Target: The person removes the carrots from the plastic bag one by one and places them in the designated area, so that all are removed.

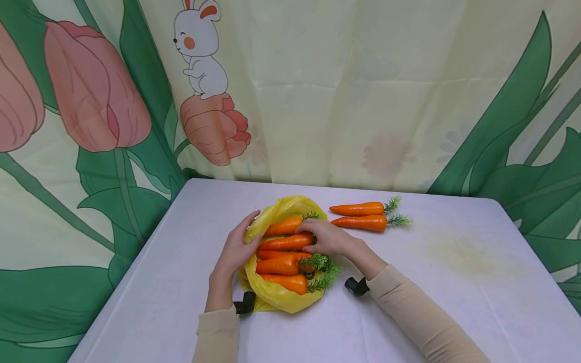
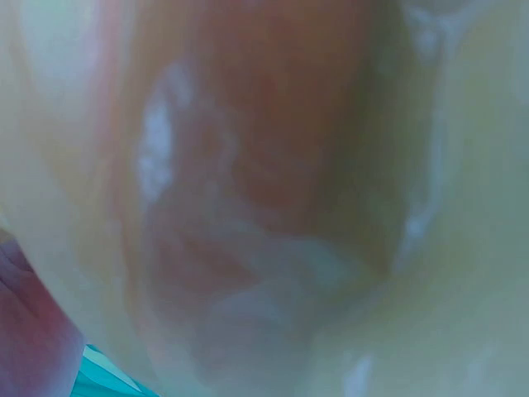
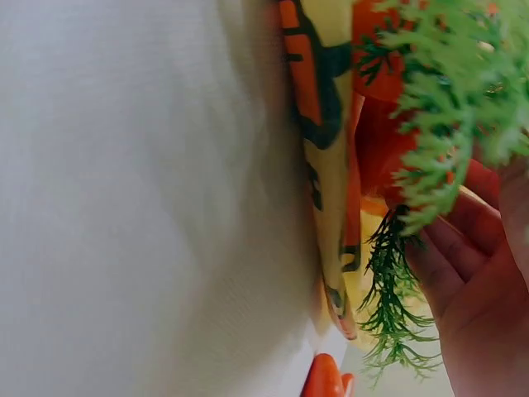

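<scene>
A yellow plastic bag (image 1: 290, 305) lies on the table with its mouth spread wide and several carrots inside, their leafy tops mostly toward the right. My left hand (image 1: 237, 252) holds the bag's left rim, thumb on the inner side. Inside the mouth, my right hand (image 1: 329, 238) grips the leafy end of a carrot (image 1: 287, 242), thumb below and fingers above. Just above that one sits another carrot (image 1: 282, 227). From the right wrist, green leaves (image 3: 455, 107) partly cover the fingers (image 3: 463, 240). The left wrist view is a blurred close-up of the bag (image 2: 463, 248).
Two carrots (image 1: 358, 208) lie side by side to the right of the bag, tips pointing left. The white table (image 1: 454, 282) ends at a printed curtain (image 1: 317, 101) behind. Black wrist devices (image 1: 356, 286) sit close to the tabletop.
</scene>
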A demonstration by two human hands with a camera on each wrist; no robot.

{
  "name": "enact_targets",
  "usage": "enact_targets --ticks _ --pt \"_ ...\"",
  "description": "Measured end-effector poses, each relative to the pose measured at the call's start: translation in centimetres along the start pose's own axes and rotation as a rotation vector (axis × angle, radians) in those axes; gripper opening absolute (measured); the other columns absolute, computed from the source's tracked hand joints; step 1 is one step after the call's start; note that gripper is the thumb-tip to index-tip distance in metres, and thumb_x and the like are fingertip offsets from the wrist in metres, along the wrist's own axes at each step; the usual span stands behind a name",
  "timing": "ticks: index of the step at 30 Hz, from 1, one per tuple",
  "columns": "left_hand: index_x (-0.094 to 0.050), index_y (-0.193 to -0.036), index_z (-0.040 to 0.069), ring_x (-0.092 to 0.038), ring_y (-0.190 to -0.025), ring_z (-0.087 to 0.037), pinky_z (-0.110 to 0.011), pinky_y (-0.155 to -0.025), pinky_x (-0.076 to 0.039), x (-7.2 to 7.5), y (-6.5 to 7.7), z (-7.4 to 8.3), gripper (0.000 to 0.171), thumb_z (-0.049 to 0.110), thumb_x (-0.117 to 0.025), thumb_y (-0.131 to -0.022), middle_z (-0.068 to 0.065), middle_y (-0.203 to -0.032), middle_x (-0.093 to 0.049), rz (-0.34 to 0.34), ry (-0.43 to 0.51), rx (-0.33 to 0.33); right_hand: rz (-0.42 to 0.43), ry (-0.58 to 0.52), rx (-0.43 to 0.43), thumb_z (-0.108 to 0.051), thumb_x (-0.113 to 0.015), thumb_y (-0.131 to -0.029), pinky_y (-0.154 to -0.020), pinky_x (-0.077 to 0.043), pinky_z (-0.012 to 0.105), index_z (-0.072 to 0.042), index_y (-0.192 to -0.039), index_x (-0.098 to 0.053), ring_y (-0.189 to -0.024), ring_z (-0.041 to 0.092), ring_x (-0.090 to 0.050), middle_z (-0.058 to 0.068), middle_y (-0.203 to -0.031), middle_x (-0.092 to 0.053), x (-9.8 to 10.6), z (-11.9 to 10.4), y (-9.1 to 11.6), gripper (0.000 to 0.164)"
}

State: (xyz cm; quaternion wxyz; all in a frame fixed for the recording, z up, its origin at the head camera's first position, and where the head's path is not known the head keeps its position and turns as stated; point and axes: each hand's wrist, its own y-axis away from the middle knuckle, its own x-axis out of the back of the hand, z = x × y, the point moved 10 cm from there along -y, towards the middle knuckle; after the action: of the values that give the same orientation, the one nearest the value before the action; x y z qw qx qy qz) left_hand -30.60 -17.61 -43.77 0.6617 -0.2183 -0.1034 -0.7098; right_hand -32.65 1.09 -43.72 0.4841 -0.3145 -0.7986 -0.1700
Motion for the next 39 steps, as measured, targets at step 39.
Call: enact_targets --ticks 39 --pt "-0.044 -0.153 0.012 -0.053 -0.125 -0.031 -0.052 -0.107 -0.042 -0.2 0.0 0.0 0.059 0.01 -0.063 -0.096 -0.011 -0.145 -0.052 -0.002 -0.003 0.003 0.2 -0.033 0.039 -0.004 -0.08 -0.083 -0.097 -0.048 0.049 -0.003 -0.12 -0.068 -0.115 0.033 -0.059 0.014 -0.127 -0.064 7.1 2.2 6.0 0.039"
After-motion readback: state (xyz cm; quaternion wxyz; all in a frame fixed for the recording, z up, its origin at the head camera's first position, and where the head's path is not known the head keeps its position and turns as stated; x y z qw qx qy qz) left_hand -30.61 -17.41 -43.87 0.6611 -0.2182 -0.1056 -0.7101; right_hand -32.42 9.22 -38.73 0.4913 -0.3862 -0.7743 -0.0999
